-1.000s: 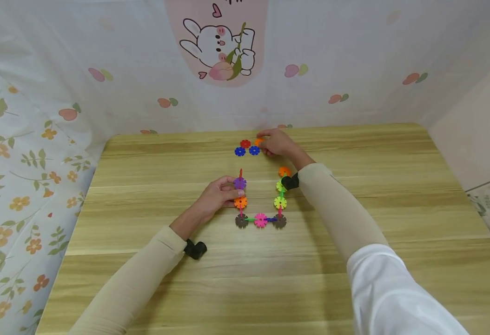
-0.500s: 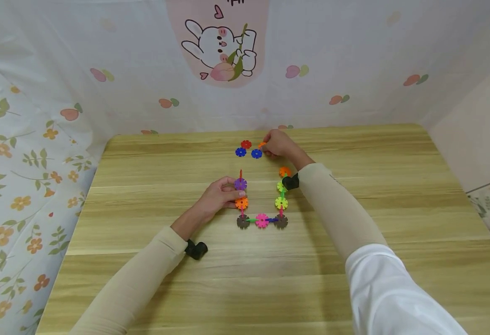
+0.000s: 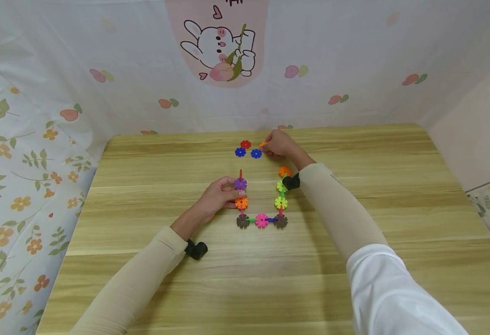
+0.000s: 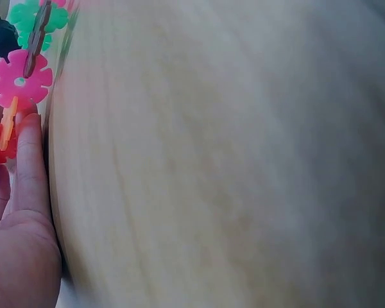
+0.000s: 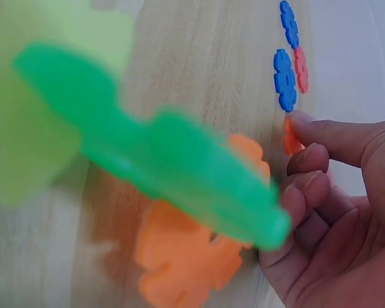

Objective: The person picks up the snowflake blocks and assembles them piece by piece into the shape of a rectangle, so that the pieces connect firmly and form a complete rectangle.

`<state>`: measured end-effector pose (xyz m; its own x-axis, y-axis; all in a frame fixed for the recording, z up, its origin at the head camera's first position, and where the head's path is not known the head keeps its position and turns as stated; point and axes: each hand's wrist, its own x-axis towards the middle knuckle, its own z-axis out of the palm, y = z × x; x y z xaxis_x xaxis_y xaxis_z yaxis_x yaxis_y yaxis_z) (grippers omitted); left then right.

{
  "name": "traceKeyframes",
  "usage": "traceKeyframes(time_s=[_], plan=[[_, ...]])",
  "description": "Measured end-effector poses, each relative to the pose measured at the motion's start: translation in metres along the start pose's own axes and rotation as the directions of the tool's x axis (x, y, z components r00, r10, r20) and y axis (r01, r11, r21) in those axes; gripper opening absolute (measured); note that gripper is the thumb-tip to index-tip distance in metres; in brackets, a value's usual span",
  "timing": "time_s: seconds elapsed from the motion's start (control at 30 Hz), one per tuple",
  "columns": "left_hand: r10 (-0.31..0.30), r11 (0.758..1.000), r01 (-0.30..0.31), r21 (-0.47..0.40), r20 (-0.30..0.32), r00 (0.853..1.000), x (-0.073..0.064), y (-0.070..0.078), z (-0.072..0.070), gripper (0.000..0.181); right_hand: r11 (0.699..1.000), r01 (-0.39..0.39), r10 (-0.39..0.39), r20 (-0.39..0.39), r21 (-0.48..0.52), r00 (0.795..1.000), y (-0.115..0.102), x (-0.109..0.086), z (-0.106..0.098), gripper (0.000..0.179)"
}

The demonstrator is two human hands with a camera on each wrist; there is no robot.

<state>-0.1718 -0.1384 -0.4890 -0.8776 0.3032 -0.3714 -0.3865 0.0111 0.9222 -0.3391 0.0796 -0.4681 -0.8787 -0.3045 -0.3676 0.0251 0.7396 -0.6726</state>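
A U-shaped chain of interlocked plastic snowflake discs [image 3: 261, 220] lies on the wooden table. My left hand [image 3: 215, 197] holds its left arm, thumb across it between a purple disc [image 3: 240, 184] and an orange disc [image 3: 241, 203]; a red disc [image 3: 241, 174] stands on edge at that arm's far end. Near the back edge, my right hand [image 3: 280, 143] pinches a loose orange snowflake disc [image 5: 290, 138], tilted on edge between thumb and fingers. Beside it lie two blue discs [image 3: 256, 153] and a red disc [image 3: 245, 144].
The chain's right arm, with yellow-green discs [image 3: 281, 203] and an orange end disc [image 3: 284, 171], runs below my right wrist. A patterned cloth [image 3: 295, 102] hangs behind the table's [image 3: 354, 135] back edge. Black wrist cameras [image 3: 196, 250] sit on both wrists.
My right hand has picked up the loose orange disc, tilting it from flat to on edge and drawing it away from the red one. The left hand stays in place on the chain.
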Motion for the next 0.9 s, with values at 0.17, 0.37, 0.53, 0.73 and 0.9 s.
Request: traceKeyframes(time_s=[0.17,0.37,0.53,0.73,0.9], plan=[[0.002,1.000,-0.002,-0.002,-0.006,1.000,0.000,0.000,0.000,0.028,1.000,0.011,-0.011,0.001,0.014,1.000,0.004,-0.001,-0.003,0.036],[0.000,1.000,0.000,-0.001,-0.007,1.000,0.002,0.000,0.000,0.028,0.998,0.051,-0.052,0.022,0.027,0.998,0.010,-0.008,-0.006,0.037],[-0.006,1.000,0.006,-0.001,-0.005,1.000,0.002,0.000,0.000,0.029,0.996,0.087,-0.088,0.036,0.021,0.995,0.010,-0.019,-0.007,0.027],[-0.006,1.000,0.006,-0.001,-0.002,1.000,0.001,0.000,0.000,0.028,0.993,0.110,-0.112,0.061,0.042,0.992,0.012,-0.028,-0.007,0.017],[-0.006,1.000,0.006,-0.011,0.005,1.000,0.000,0.001,0.000,0.026,0.989,0.116,-0.122,0.057,0.095,0.991,0.010,-0.036,-0.006,0.020]])
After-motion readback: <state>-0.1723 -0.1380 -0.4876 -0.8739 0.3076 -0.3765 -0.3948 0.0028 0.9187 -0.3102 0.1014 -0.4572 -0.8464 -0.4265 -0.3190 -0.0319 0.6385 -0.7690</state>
